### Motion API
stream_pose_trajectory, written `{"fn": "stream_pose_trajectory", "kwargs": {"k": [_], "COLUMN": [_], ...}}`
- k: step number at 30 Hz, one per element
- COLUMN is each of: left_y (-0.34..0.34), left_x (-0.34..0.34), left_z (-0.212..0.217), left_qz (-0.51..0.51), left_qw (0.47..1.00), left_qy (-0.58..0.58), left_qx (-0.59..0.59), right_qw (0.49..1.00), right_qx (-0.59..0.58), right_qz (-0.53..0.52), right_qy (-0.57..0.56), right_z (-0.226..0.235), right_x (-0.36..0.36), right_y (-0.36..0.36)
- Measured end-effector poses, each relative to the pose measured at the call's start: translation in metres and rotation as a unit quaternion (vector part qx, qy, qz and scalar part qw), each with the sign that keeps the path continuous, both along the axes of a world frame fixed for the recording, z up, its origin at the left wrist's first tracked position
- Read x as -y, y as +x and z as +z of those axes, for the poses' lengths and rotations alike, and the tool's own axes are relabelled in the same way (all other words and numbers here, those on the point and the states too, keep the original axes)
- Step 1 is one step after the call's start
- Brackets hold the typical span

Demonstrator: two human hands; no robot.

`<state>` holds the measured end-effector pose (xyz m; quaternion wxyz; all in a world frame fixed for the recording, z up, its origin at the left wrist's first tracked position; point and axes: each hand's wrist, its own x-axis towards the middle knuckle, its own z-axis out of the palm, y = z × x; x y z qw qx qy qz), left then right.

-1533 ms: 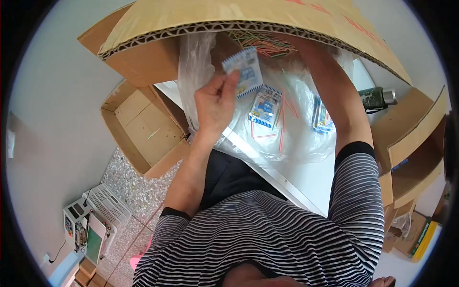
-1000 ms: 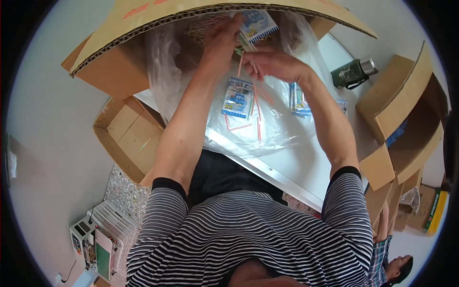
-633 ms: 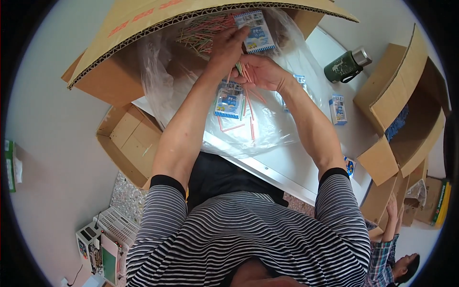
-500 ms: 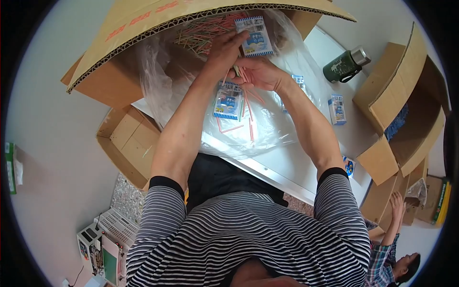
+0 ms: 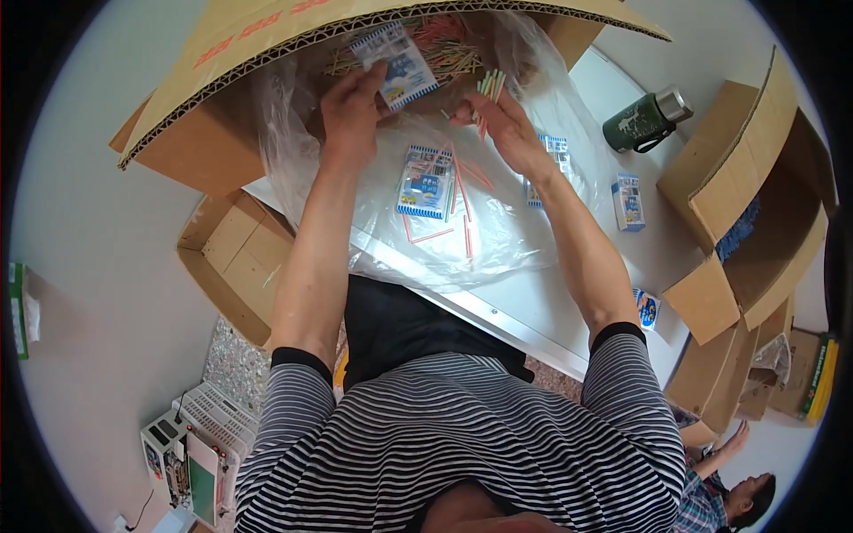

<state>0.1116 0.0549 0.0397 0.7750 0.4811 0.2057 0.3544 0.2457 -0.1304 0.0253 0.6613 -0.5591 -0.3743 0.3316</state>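
Observation:
My left hand (image 5: 349,115) is closed on the lower left edge of a blue-and-white packet (image 5: 407,73), held tilted at the mouth of the large carton. A small bunch of thin pink and green straw-like sticks (image 5: 489,92) stands up from the closed fingers of my right hand (image 5: 508,126). Behind both hands, a heap of such loose sticks (image 5: 449,49) lies in the carton's clear plastic liner (image 5: 289,133). Below them a second packet (image 5: 426,182) rests on the plastic, with loose pink sticks (image 5: 468,235) beside it. Another packet (image 5: 557,155) is partly hidden by my right forearm.
The large cardboard carton (image 5: 200,133) opens toward me on the white table (image 5: 524,306). To the right stand a green flask (image 5: 635,124), a small blue box (image 5: 628,202) and an open carton (image 5: 711,169). An open cardboard box (image 5: 235,240) sits left; a co-worker (image 5: 711,497) is lower right.
My hands have drawn apart. The left has carried the packet left and tilted it; the right has moved slightly right with the bunch of sticks now upright. The co-worker's raised hand has lowered.

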Motion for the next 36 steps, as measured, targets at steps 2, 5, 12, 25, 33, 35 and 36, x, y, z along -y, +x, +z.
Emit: {"fn": "stream_pose_trajectory", "kwargs": {"k": [2, 5, 12, 25, 33, 35, 36], "left_y": [-0.01, -0.017, -0.028, -0.024, -0.048, -0.05, -0.052], "left_x": [0.011, 0.024, 0.034, 0.043, 0.059, 0.061, 0.062], "left_z": [-0.003, -0.003, -0.009, -0.004, -0.001, -0.003, -0.004], "left_qz": [-0.021, -0.029, -0.021, -0.134, -0.19, -0.196, -0.196], "left_qw": [0.998, 0.996, 0.995, 0.986, 0.96, 0.952, 0.951], "left_qy": [-0.063, -0.078, -0.094, -0.086, 0.145, 0.186, 0.187], "left_qx": [0.006, 0.026, 0.021, -0.046, -0.142, -0.147, -0.147], "right_qw": [0.999, 0.986, 0.983, 0.984, 0.951, 0.949, 0.947], "right_qx": [0.019, 0.122, 0.154, -0.13, -0.198, -0.184, -0.176], "right_qz": [-0.01, -0.033, -0.052, -0.112, -0.033, -0.026, -0.017], "right_qy": [0.031, -0.106, -0.082, 0.048, 0.234, 0.256, 0.269], "right_z": [-0.013, -0.027, -0.033, -0.021, 0.019, 0.03, 0.035], "right_x": [0.002, 0.011, 0.013, 0.015, 0.022, 0.021, 0.02], "right_y": [-0.001, -0.003, -0.014, -0.004, 0.0, -0.004, -0.007]}}
